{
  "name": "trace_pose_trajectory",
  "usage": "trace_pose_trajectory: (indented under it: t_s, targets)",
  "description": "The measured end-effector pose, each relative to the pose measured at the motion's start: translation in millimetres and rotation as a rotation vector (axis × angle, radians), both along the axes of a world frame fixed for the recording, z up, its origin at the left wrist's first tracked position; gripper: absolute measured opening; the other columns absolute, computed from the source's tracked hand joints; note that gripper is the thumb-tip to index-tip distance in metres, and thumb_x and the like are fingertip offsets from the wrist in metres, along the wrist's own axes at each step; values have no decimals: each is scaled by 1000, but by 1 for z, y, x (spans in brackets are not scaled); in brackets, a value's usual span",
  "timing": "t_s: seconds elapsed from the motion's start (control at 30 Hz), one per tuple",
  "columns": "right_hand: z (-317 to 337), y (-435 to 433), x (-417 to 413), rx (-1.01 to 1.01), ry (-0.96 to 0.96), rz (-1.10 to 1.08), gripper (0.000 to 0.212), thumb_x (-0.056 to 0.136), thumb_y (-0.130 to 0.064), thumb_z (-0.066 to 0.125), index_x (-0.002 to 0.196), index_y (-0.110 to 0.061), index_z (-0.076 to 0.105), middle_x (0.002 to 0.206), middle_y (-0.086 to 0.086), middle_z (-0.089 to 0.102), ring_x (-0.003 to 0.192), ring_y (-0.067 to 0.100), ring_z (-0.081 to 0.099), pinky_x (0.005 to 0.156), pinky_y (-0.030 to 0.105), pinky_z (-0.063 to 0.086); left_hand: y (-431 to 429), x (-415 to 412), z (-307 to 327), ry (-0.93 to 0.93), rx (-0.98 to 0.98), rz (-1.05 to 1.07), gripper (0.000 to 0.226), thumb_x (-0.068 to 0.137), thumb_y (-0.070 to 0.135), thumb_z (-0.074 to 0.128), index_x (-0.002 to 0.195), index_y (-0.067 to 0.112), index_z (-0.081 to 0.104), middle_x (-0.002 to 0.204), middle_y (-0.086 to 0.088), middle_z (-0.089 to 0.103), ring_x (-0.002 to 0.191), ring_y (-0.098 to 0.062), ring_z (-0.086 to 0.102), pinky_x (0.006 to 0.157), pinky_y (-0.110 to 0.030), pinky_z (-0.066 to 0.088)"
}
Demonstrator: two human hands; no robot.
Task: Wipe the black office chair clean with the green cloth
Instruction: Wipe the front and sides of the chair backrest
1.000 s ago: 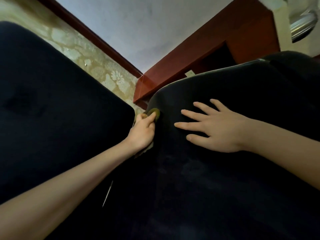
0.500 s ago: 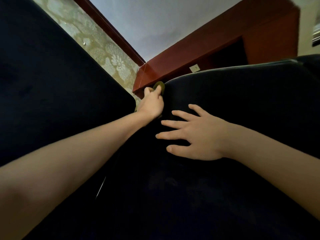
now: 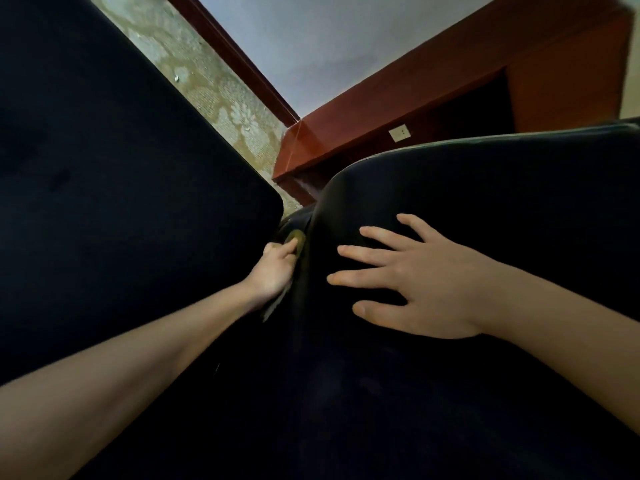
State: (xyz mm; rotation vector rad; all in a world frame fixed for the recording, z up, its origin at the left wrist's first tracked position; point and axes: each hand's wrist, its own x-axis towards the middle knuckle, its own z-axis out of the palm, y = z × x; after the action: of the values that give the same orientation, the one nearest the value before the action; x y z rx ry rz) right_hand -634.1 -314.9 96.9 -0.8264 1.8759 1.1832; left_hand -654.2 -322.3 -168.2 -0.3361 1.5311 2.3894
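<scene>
While the right hand [image 3: 426,285] lies spread, the left hand [image 3: 273,271] pinches the cloth [image 3: 297,237] along the chair edge [image 3: 320,195].

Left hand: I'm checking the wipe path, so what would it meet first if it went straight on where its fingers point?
The left hand, gripping the green cloth, points up the gap beside the black chair. The way looks free until the red-brown wooden furniture, though depth is unclear.

Floral wallpaper [image 3: 239,109] meets a red-brown wooden cabinet [image 3: 433,88] bearing a white plate [image 3: 399,133].
</scene>
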Motion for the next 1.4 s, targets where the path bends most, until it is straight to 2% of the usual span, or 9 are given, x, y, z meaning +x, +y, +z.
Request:
trace_pose_trajectory:
  t_s: [0.17,0.33,0.43,0.5,0.57,0.63,1.13,1.27,1.4]
  targets:
    - [0,0,-1,13,0,2,51,92,-60,16,141,-56,5,154,-22,-8,140,6,-21,112,43,-21,-3,37,10,1,124,44,31,98,9,39,125,19,49,118,-2,39,103,-3,42,85,-5,24]
    - [0,-2,-2,29,2,13,51,92,-61,16,141,-56,4,154,-23,-9,140,6,-21,111,42,-21,-8,-3,16,56,72,60,35,99,5,35,131,10,47,113,-4,36,110,-8,36,82,-1,23]
    - [-1,-1,-3,23,-5,9,51,92,-61,16,141,-55,4,154,-23,-9,140,5,-22,111,41,-22,-17,-28,22,91,31,49,35,97,-3,32,126,7,49,98,-5,40,89,2,48,69,7,29]
    - [-1,0,-4,21,-10,7,51,93,-60,16,142,-55,4,154,-23,-9,140,5,-22,110,42,-23,-21,-47,23,83,7,20,38,97,-3,32,129,8,48,112,-10,42,97,2,49,79,3,32]
    - [-1,-1,-6,19,-15,9,51,93,-60,16,142,-55,4,154,-22,-9,140,5,-22,109,41,-23,-20,-63,17,59,-52,-58,43,95,9,35,137,15,45,137,-18,32,128,-24,34,108,-19,22]
    - [0,-1,-7,19,-13,15,51,93,-60,16,142,-54,5,154,-22,-8,140,6,-22,109,41,-23,-19,-75,3,58,-75,-98,52,85,18,37,136,19,48,140,-20,36,132,-32,32,113,-37,24]
    - [0,0,-5,-32,-6,11,50,95,-58,20,143,-53,11,156,-19,-3,142,7,-17,112,43,-21,-14,-15,38,-100,242,129,39,92,0,34,118,15,61,113,-7,64,103,-22,61,94,-34,48]
    - [1,-2,-5,-26,-3,18,49,96,-57,20,144,-50,13,157,-17,0,143,10,-14,113,44,-17,-28,-16,69,31,122,138,38,90,7,34,108,21,64,109,-6,65,103,-21,60,97,-35,46]
    - [6,-6,-2,0,-11,15,50,97,-54,21,146,-44,15,157,-14,6,144,12,-10,114,40,-15,-36,-11,100,213,-149,147,40,97,18,35,135,24,47,126,-6,43,118,-17,43,101,-19,27]
